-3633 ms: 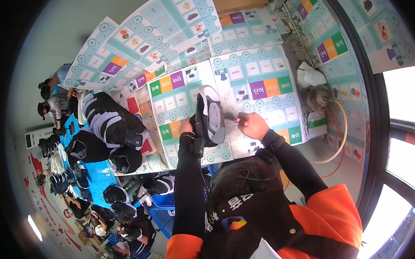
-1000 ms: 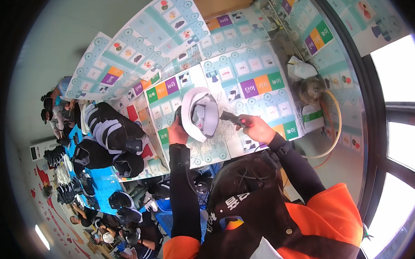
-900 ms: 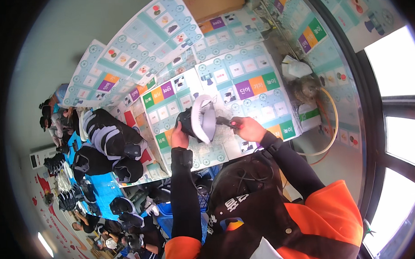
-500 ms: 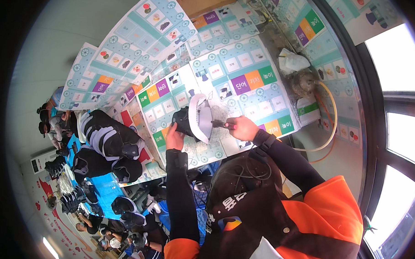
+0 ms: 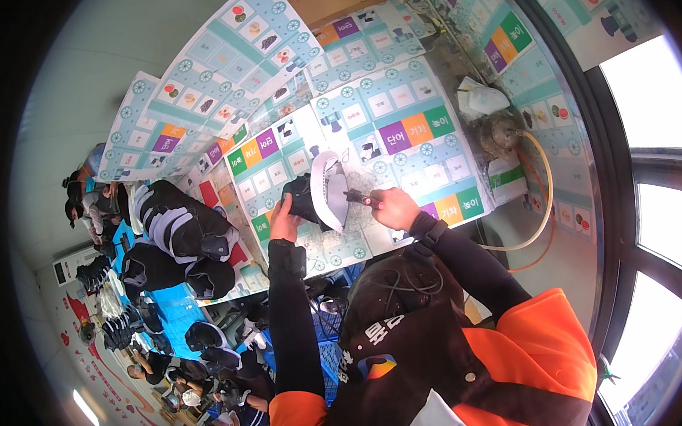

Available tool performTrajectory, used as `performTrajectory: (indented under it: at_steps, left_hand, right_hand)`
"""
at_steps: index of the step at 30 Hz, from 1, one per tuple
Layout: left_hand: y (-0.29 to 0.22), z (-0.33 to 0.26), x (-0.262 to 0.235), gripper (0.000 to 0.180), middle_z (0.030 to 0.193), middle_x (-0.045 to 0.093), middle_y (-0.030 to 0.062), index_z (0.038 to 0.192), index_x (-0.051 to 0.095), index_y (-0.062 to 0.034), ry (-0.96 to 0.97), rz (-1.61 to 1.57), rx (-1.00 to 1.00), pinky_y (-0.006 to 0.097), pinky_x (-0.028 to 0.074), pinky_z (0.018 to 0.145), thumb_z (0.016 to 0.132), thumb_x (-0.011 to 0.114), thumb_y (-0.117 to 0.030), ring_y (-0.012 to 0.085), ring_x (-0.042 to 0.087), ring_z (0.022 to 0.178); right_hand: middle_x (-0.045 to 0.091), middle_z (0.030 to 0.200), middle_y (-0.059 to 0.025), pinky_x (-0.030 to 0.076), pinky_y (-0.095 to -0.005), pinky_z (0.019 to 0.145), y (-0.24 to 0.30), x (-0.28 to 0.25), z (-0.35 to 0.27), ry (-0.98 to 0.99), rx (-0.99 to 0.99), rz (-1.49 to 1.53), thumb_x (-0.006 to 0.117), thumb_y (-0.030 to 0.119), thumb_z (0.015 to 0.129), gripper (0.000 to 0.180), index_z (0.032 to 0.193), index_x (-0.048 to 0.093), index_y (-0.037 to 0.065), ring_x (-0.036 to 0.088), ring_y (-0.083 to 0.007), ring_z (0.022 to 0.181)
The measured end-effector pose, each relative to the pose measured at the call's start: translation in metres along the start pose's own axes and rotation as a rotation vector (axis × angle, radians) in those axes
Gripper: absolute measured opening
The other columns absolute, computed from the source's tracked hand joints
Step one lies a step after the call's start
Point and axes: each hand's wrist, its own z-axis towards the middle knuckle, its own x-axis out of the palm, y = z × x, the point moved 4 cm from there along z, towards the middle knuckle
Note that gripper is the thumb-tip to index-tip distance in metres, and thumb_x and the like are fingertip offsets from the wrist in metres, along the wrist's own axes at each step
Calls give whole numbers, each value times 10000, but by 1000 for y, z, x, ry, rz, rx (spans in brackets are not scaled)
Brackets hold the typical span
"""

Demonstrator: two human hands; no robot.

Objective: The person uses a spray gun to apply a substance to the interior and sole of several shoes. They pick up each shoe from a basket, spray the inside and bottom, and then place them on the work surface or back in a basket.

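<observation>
My left hand [image 5: 283,221] grips the left side of a black, cap-shaped sewn piece [image 5: 301,200] over the table. A curved white band [image 5: 321,190] with stitch-like marks runs along the piece's right side, and its pale inner side faces right. In my right hand [image 5: 397,209] is a short black hand tool [image 5: 361,199] with a pinkish-red part by the fingers. The tool's tip points left at the pale inner side; whether it touches cannot be made out. My left fingertips are partly hidden behind the black part.
Printed teal-and-white sheets [image 5: 419,97] cover the table and stand as panels behind it. Stacked black-and-grey pieces [image 5: 180,222] lie at the left, beside a blue surface [image 5: 168,309]. A yellow hose [image 5: 549,183] loops at the right. Other people work at the far left.
My right hand has moved slightly left and up, and the tool now sits at a different tilt beside the white band. My left hand and the piece have hardly moved.
</observation>
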Motion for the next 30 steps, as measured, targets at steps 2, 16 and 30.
performTrajectory:
  at_steps: [2,16,30]
  left_hand:
    - [-2,-1,0,436,1201,689,-61,1311,613,-171,-7,11,-1,358,370,878,982,672,-450,118,597,1126]
    - [-12,-6,-7,427,1110,701,6,1287,596,-89,7,4,-58,315,457,820,934,756,-270,151,661,1011]
    - [-27,-5,-6,549,1163,696,95,1413,493,-67,66,83,-16,350,527,851,909,708,-70,202,685,1031]
  right_hand:
    - [672,771,-257,532,-585,755,2,-2,0,-14,16,-13,527,185,826,216,895,691,62,664,-481,779]
    - [685,799,-257,532,-580,779,-11,20,-1,144,-113,-99,527,185,814,239,908,711,63,669,-474,797]
    - [685,811,-277,534,-569,784,-10,16,-12,74,43,-42,534,197,846,252,916,712,34,674,-471,812]
